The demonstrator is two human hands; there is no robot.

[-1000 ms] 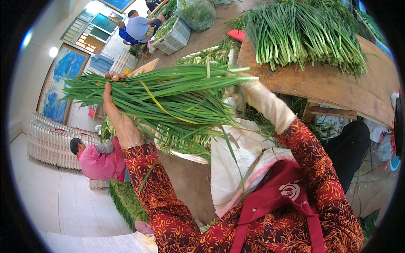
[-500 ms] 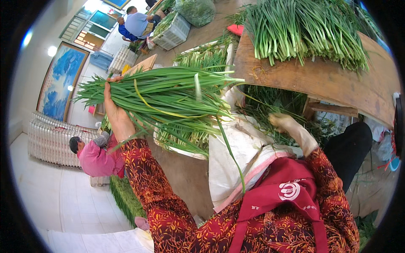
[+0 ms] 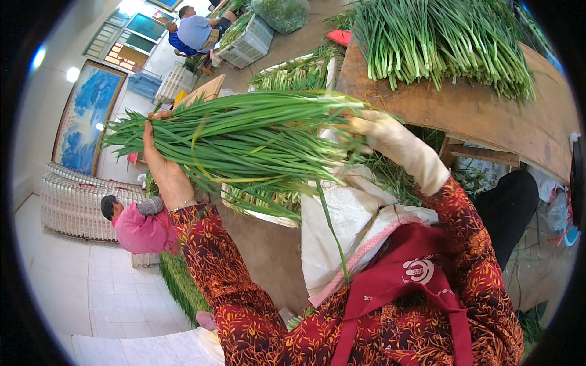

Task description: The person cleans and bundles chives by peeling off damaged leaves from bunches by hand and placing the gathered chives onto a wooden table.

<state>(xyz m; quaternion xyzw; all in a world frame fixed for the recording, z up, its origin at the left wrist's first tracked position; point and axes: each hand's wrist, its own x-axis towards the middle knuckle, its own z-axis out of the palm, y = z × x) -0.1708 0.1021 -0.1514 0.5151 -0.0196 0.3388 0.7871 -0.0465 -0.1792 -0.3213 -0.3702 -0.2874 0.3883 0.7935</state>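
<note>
My bare left hand (image 3: pixel 163 165) is closed round the leafy end of a large bunch of garlic chives (image 3: pixel 244 131), held sideways in front of me. The pale stem ends point right, and one long blade hangs from the bunch over my lap. At those stem ends, my right hand (image 3: pixel 390 137) in a cream glove has its fingers curled onto the chives; motion blurs the fingertips. A white woven sack (image 3: pixel 329 244) with a pink striped edge lies over my lap, beside my dark red apron (image 3: pixel 403 268).
A wooden table (image 3: pixel 403 113) at the right bears a thick pile of chives (image 3: pixel 439 46). Beyond my bunch stands a white crate of chives (image 3: pixel 293 76). Loose trimmings (image 3: pixel 390 177) lie below the table. A person in pink (image 3: pixel 143 229) sits at left; others sit far back.
My right hand has come up and left from above the trimmings to the stem ends of the bunch. The bunch has shifted slightly, still in my left hand.
</note>
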